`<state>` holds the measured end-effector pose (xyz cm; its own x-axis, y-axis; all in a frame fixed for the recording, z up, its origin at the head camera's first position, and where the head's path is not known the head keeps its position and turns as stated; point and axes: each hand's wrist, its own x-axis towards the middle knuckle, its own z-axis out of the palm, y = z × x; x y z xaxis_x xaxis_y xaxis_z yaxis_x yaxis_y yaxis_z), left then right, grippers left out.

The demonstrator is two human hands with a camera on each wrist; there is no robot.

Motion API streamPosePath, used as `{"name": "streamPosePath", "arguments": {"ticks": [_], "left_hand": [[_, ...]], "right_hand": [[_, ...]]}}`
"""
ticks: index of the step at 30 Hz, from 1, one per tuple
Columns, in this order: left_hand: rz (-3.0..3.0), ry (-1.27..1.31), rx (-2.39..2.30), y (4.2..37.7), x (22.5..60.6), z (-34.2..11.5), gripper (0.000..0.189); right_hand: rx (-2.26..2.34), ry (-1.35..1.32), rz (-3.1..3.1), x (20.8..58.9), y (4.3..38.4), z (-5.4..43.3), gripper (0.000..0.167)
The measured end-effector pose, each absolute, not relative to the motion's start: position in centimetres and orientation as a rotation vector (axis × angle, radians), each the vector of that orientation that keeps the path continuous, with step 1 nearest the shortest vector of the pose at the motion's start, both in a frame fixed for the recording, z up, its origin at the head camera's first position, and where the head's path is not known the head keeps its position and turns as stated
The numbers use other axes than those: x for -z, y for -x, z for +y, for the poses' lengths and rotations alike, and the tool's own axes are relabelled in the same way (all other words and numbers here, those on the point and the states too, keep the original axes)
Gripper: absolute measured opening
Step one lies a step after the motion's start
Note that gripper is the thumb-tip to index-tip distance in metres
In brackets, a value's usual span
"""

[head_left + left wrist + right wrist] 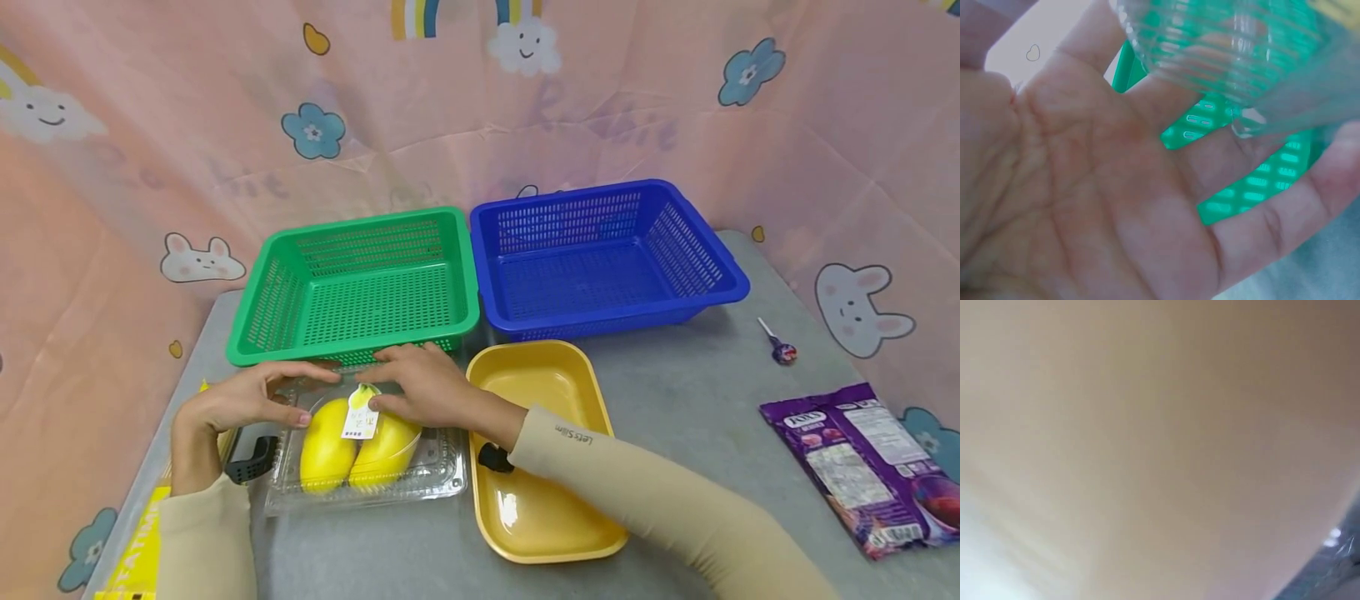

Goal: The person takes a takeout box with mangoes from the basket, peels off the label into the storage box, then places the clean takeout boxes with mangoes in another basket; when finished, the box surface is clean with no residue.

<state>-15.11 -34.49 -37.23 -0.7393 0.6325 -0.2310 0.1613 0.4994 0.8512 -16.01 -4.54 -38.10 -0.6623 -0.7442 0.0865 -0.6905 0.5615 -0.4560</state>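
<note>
Two yellow mangoes [327, 446] lie side by side in a clear plastic clamshell box [442, 475], with a small white tag [360, 422] over them. My left hand [251, 393] reaches over the box's far left corner, thumb apart from its spread fingers. In the left wrist view its palm is open and the fingers [1210, 165] extend behind the ribbed clear plastic. My right hand [423, 385] lies over the far side of the box, fingertips at the far rim and thumb by the tag. Blurred skin or sleeve fills most of the right wrist view.
A green basket [352, 346] stands just behind the box, a blue basket [615, 321] to its right. My right forearm crosses a yellow tray [551, 550]. A lollipop [783, 352] and purple candy bag [847, 475] lie at right, a yellow packet [135, 546] at left.
</note>
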Motion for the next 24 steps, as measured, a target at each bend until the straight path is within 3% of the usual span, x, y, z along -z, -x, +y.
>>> {"name": "streamPosePath", "arguments": {"ticks": [9,24], "left_hand": [[2.227,-0.634,-1.178,14.96,37.24,-34.42,0.053],[2.238,-0.619,-1.162,15.14,37.1,-34.3,0.053]], "right_hand": [[0.965,1.095,2.644,38.06,15.71,-4.91,0.019],[1.122,1.108,2.685,38.64,15.7,-4.99,0.01]]}}
